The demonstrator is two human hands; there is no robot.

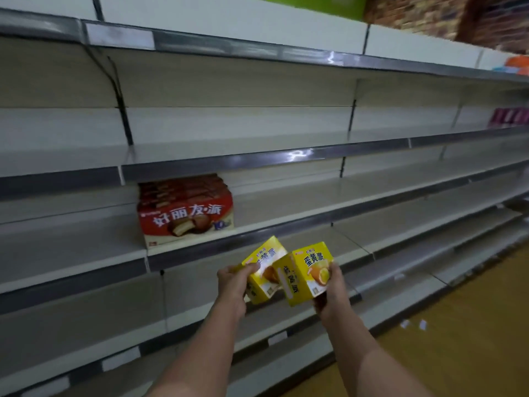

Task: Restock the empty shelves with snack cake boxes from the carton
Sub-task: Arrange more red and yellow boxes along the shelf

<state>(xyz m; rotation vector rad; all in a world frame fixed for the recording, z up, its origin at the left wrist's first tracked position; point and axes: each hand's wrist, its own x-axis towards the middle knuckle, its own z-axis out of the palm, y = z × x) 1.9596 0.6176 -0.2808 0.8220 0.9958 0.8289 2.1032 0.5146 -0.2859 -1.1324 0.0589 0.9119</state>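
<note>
I hold two yellow snack cake boxes in front of the shelving. My left hand grips the left yellow box, which is tilted. My right hand grips the right yellow box, which overlaps the left one. Both boxes hover just below the front edge of the shelf that carries a row of red chocolate pie boxes. The red boxes stand upright, one behind another, at the left end of that shelf section. The carton is out of view.
Long white shelves with grey price rails run above and below, mostly bare. Purple packs and orange items sit far right. A wooden floor with small paper scraps lies at the lower right.
</note>
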